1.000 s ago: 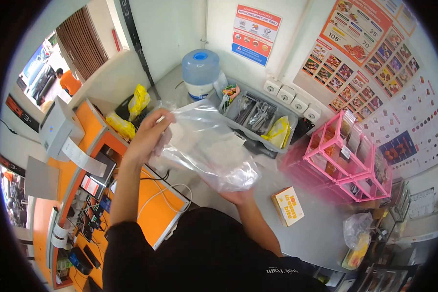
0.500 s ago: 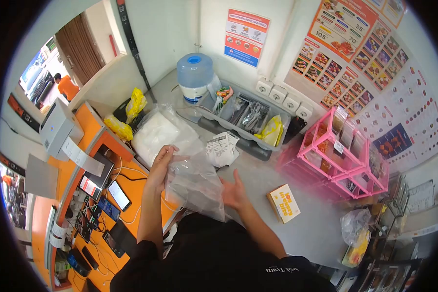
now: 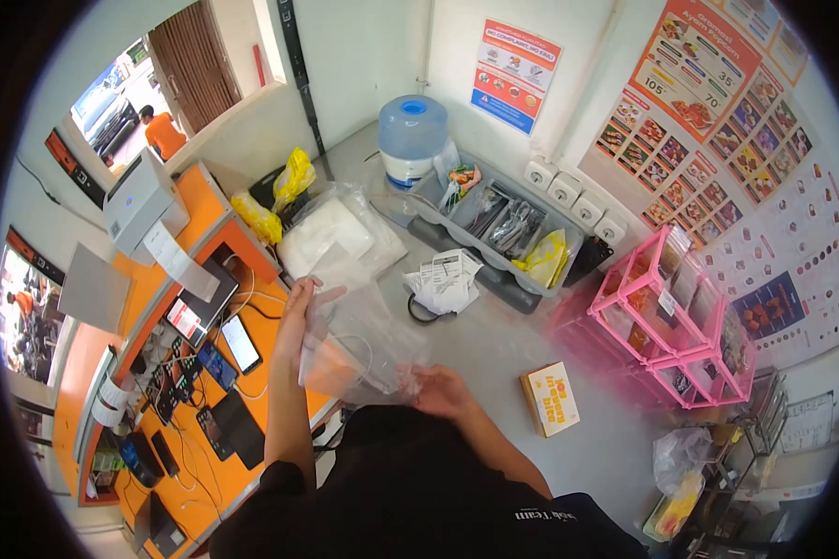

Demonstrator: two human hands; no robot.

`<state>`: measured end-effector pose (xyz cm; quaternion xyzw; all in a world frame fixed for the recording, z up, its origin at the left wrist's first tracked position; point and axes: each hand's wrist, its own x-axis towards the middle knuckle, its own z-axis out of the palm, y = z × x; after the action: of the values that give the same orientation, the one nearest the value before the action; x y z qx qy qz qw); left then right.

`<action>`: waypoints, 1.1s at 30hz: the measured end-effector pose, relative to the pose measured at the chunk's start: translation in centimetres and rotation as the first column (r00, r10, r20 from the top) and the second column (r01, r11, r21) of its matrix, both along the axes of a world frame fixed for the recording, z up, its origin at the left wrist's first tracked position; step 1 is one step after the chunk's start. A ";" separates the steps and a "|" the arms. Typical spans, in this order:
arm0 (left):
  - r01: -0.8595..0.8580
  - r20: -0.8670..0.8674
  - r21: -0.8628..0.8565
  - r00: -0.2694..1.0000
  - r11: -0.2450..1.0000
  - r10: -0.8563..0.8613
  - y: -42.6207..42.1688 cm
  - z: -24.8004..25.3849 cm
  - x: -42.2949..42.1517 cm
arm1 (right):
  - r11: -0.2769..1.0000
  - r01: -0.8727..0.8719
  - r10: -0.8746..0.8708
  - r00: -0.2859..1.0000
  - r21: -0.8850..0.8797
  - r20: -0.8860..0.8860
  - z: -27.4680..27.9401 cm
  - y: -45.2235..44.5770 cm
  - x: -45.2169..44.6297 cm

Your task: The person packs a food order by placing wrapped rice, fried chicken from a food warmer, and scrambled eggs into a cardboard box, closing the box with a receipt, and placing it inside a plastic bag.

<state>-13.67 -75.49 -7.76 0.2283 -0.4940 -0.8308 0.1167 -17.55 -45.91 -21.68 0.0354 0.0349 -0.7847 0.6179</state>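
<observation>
A thin clear plastic bag (image 3: 368,321) hangs between my two hands, in front of my body. My left hand (image 3: 300,306) grips its upper left side, the thumb and fingers against the film. At the bag's lower right edge, my right hand (image 3: 441,391) has its fingers curled on the gathered plastic. A pile of white plastic bags (image 3: 331,233) lies just beyond my left hand. To the right of my right hand sits a small yellow and white box (image 3: 550,401), printed with "joy in every bite".
Printed slips (image 3: 443,281) lie on the grey counter (image 3: 494,340). Behind them stand a grey cutlery tray (image 3: 489,224) and a water jug (image 3: 412,140). A pink rack (image 3: 667,321) is at right; phones (image 3: 240,345) and cables cover the orange desk (image 3: 266,373) at left.
My right hand, open beside the bag before, has closed on its lower edge. The bag has come away from the pile towards me. The whole view has shifted slightly.
</observation>
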 end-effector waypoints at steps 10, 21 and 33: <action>0.141 0.142 -0.989 0.880 0.036 0.453 0.9 -3.8 2.9 | 0.521 0.542 0.366 0.555 0.659 -0.747 4.9 4.8 -2.4; 0.363 -0.005 0.172 0.930 0.916 -0.367 14.1 -7.4 5.7 | 0.726 0.480 0.095 0.639 0.492 -0.764 7.2 1.6 2.6; -0.219 0.366 0.025 0.910 0.975 0.195 11.5 -17.0 8.6 | 0.533 0.660 -0.215 0.711 0.530 -0.670 3.5 11.7 -5.8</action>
<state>-5.08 -64.04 -24.73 0.4317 -0.4526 -0.7734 0.1037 -23.39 -34.19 -18.21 0.0738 0.5075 -0.8104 0.2832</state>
